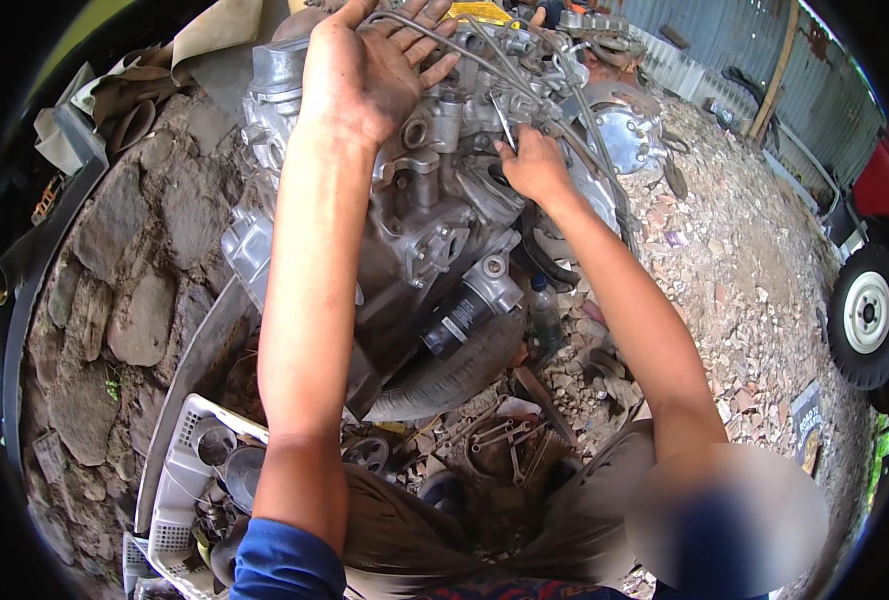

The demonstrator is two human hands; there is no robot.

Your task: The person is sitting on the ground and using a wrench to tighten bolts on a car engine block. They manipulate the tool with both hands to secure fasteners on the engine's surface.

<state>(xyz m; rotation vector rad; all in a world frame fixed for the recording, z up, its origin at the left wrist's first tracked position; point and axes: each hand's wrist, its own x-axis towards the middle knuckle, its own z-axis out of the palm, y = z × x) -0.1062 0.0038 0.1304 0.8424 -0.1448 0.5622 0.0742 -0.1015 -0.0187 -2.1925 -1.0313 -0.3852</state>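
A large grey metal engine stands in front of me with its ports, bolts and castings exposed. My left hand is at its far upper left, palm turned up and fingers spread, beside thin metal pipes that run across the top. My right hand is closed round a slim silver wrench, whose far end reaches in among the engine fittings. Low on the engine's near side is a black oil filter. What the wrench's tip touches is too small to tell.
A tyre lies under the engine, with a plastic bottle beside it. Several wrenches lie near my feet. A white crate of parts stands at lower left, by a stone wall. Gravel spreads rightward.
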